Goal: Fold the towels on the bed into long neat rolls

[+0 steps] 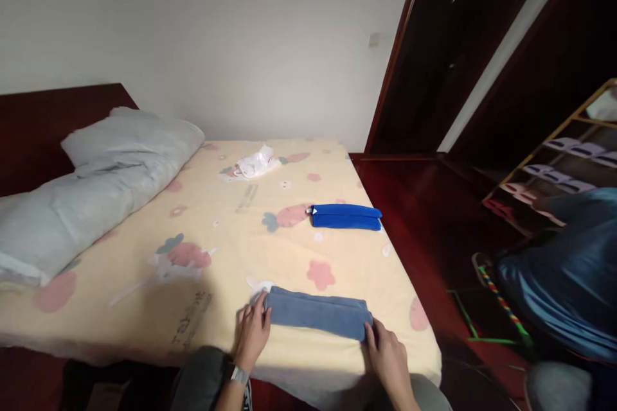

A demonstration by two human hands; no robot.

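A grey-blue cloth (pixel 315 313), folded into a long flat strip, lies near the front edge of the bed. My left hand (pixel 254 327) has its fingers closed at the strip's left end. At the opposite end, my right hand (pixel 385 350) pinches the lower right corner between thumb and fingers. Farther back lies a bright blue cloth (pixel 346 217), folded into a similar strip, with a small white tag at its left end. Neither hand touches it.
The bed (pixel 231 244) has a yellow carrot-print sheet. A grey quilt (pixel 110 173) lies at the left, and a white plastic bag (pixel 258 162) sits toward the wall. At right, another person (pixel 569 270) in blue is beside a shoe rack (pixel 569 154).
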